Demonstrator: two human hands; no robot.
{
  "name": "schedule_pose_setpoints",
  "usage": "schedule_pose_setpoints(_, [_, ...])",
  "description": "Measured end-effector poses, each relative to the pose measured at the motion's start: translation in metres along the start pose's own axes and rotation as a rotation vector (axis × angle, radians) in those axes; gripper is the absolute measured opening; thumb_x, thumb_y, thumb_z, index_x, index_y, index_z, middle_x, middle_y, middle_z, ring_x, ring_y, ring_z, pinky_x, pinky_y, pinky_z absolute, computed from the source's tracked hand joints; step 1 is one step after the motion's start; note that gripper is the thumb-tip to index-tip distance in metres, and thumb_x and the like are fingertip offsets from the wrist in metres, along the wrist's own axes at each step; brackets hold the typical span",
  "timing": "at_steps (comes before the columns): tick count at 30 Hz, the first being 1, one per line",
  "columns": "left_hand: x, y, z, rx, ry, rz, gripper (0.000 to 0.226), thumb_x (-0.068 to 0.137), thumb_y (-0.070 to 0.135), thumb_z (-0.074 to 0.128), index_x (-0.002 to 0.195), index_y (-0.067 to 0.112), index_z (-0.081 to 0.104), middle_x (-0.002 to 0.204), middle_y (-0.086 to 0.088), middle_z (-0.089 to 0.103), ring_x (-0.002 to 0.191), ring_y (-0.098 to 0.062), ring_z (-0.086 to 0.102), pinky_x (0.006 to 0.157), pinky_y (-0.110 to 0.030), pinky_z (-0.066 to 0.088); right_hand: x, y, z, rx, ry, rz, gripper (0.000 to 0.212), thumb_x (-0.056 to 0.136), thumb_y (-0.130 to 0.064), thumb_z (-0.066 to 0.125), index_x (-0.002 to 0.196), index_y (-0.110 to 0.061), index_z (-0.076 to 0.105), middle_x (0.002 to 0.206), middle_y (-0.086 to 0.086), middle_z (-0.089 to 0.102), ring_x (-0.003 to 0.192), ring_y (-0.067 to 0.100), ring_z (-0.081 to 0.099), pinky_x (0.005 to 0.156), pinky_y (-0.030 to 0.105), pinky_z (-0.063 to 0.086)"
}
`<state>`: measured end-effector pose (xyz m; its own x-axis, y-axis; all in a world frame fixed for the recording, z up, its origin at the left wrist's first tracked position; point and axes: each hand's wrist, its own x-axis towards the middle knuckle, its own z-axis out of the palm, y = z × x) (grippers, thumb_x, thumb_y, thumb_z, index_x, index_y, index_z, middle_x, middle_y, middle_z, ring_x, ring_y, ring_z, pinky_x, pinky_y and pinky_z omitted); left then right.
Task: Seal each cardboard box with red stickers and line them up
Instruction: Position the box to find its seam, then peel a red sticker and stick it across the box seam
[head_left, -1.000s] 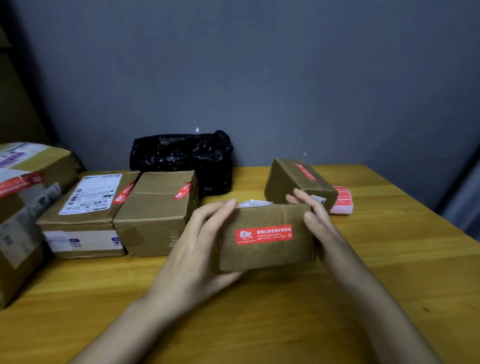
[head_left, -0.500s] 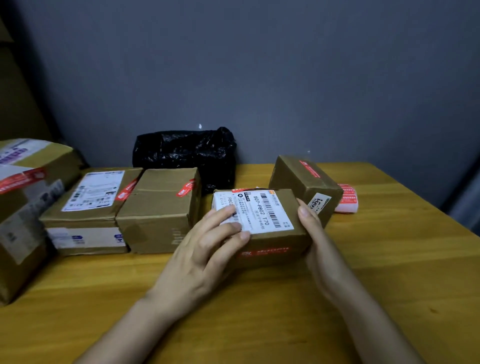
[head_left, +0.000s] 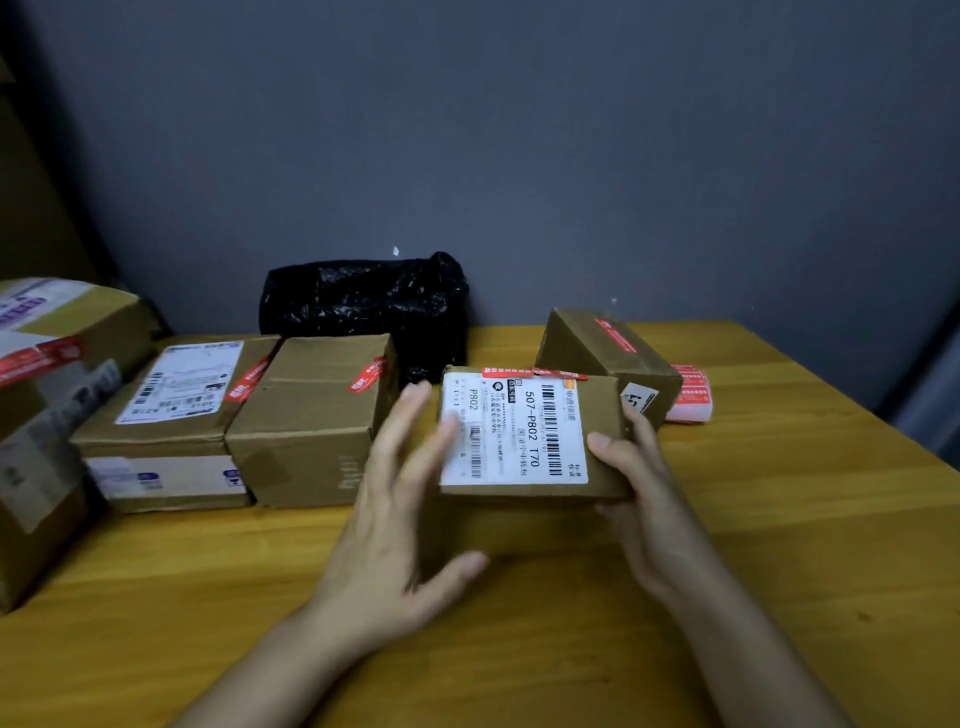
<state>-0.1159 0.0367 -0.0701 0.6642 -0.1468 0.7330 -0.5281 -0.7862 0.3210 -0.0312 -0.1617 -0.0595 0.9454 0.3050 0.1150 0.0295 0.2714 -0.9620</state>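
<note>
On the bench (head_left: 779, 545), three stickered boxes (head_left: 311, 415) already stand in line at left. The right hand (head_left: 636, 486) grips the labelled box (head_left: 524, 447), red sticker (head_left: 530, 372) on; the left hand (head_left: 395, 514), fingers spread, touches its side. Lining it up probably remains.

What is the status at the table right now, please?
Right hand grips labelled box; left hand open, fingers on it. Neighbouring box close beside left hand.
</note>
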Motion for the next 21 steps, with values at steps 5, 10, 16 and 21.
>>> schedule_pose_setpoints(5, [0.016, 0.006, 0.0, -0.55, 0.071, -0.405, 0.084, 0.081, 0.061, 0.055, 0.148, 0.034, 0.011, 0.155, 0.014, 0.018, 0.14, -0.002, 0.026, 0.112, -0.04, 0.034, -0.001, 0.001, 0.001, -0.052, 0.008, -0.131, 0.084, 0.055, -0.038, 0.071, 0.133, -0.045, 0.042, 0.139, -0.005, 0.05, 0.125, 0.017, 0.052, 0.106, 0.048, 0.042])
schedule_pose_setpoints(10, [0.024, 0.008, 0.0, -0.811, -0.04, -0.626, 0.073, 0.079, 0.039, 0.054, 0.142, 0.042, 0.018, 0.126, 0.026, 0.053, 0.11, 0.013, 0.053, 0.079, -0.005, 0.045, -0.002, 0.004, 0.005, -0.073, -0.035, -0.209, 0.077, 0.059, -0.035, 0.069, 0.128, -0.056, 0.042, 0.141, -0.001, 0.048, 0.125, 0.02, 0.052, 0.104, 0.052, 0.043])
schedule_pose_setpoints(16, [0.023, 0.003, -0.002, -0.777, 0.028, -0.614, 0.087, 0.067, 0.053, 0.065, 0.141, 0.046, 0.02, 0.123, 0.017, 0.058, 0.111, 0.002, 0.058, 0.076, -0.011, 0.049, 0.004, -0.001, 0.008, -0.164, -0.12, -0.238, 0.081, 0.06, -0.037, 0.063, 0.133, -0.052, 0.033, 0.127, -0.01, 0.058, 0.113, 0.008, 0.059, 0.087, 0.027, 0.051])
schedule_pose_setpoints(21, [0.017, 0.004, 0.002, -0.732, 0.172, -0.573, 0.1, 0.066, 0.038, 0.075, 0.146, 0.038, 0.015, 0.12, 0.044, 0.047, 0.115, 0.005, 0.054, 0.079, -0.01, 0.049, 0.012, -0.001, 0.02, -0.242, -0.079, -0.327, 0.077, 0.07, -0.044, 0.062, 0.138, -0.049, 0.027, 0.143, -0.011, 0.043, 0.127, 0.006, 0.048, 0.096, 0.028, 0.049])
